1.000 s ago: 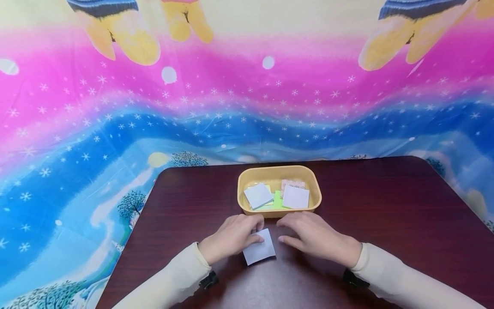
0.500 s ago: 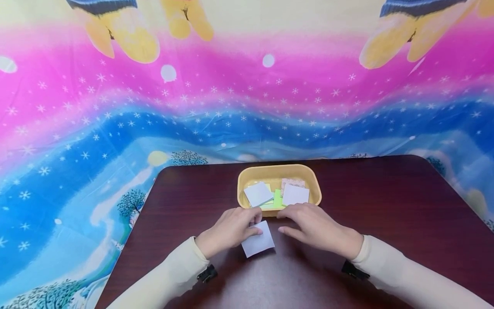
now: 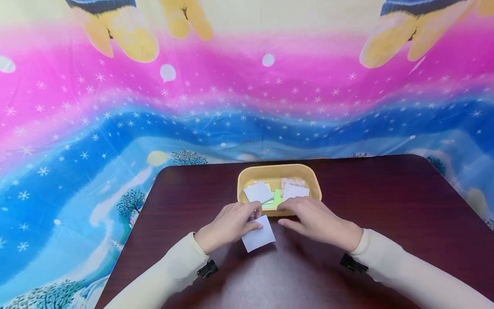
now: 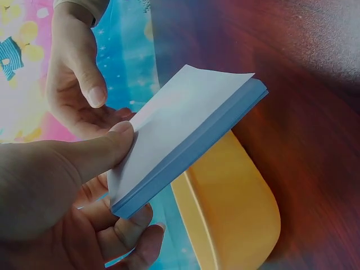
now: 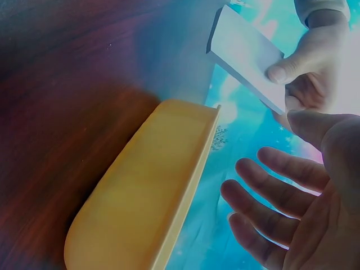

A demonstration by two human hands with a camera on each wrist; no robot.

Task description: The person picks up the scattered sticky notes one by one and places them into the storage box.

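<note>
A small square pad of sticky notes (image 3: 260, 238), with a pale top sheet and thick bluish edges in the left wrist view, is raised over the table in front of the yellow box (image 3: 276, 173). My left hand (image 3: 228, 223) pinches it at one edge, thumb on top and fingers beneath. The top sheet lifts slightly at its far corner. Beside it, my right hand (image 3: 322, 224) hovers by the box's front rim, its fingers (image 5: 270, 222) loosely bent and apart, holding nothing. No contact shows between that hand and the pad.
Inside the box lie a pale pad (image 3: 257, 192) on the left, a white one (image 3: 296, 191) on the right, a green piece (image 3: 277, 198) and a pink patterned piece (image 3: 293, 182). A dark wooden table (image 3: 378, 197) bears the box. A colourful printed cloth (image 3: 247, 98) hangs behind.
Both hands have moved up and forward toward the box, the left one carrying the pad with it. The grip on the pad stays the same; the box has not moved.
</note>
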